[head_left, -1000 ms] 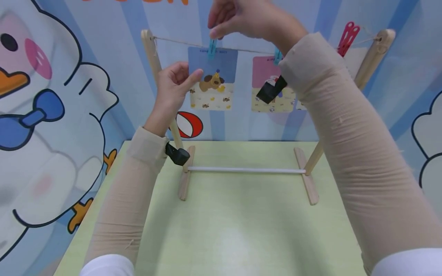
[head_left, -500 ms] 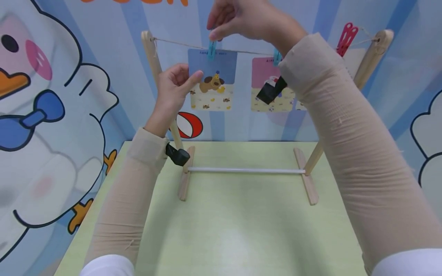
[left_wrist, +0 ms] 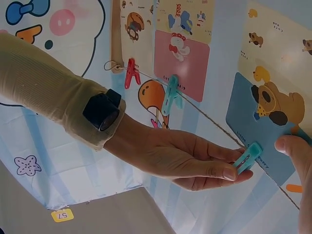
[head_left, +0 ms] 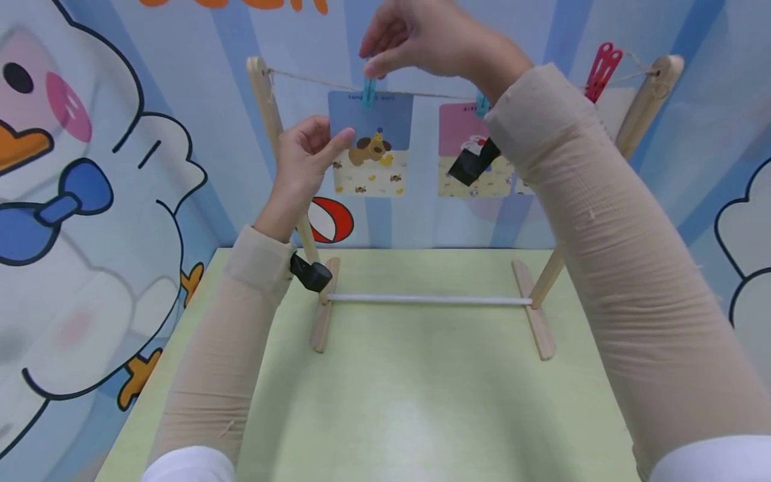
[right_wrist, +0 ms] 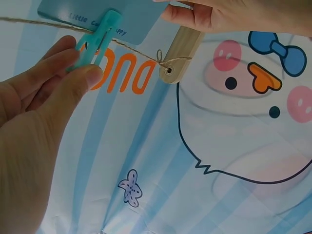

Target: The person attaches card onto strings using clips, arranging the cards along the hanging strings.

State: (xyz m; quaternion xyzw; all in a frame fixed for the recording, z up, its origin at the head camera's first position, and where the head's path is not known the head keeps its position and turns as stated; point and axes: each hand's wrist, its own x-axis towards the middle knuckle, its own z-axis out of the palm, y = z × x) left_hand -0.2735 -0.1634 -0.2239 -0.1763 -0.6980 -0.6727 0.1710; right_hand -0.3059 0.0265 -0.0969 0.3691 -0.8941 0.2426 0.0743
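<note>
My right hand (head_left: 424,41) pinches a teal clothespin (right_wrist: 100,41) between thumb and fingers at the top edge of a blue and cream card (head_left: 376,144) with a puppy on it. The clothespin sits over the twine (right_wrist: 44,24) and the card's edge. At the card's left side, my left hand (head_left: 307,164) holds the edge between thumb and fingers. To the right, a pink and cream card (left_wrist: 183,63) hangs from the same twine by another teal clothespin (left_wrist: 170,97).
Two wooden posts (head_left: 647,107) on flat feet (head_left: 534,311) carry the twine, joined low down by a white rod (head_left: 430,299). A red clothespin (head_left: 604,72) holds a further card near the right post. A cartoon-printed backdrop (head_left: 229,194) stands behind the pale green table (head_left: 409,388).
Both hands keep their hold on the card and the clothespin. The whole scene sits slightly lower in the head view; little else differs.
</note>
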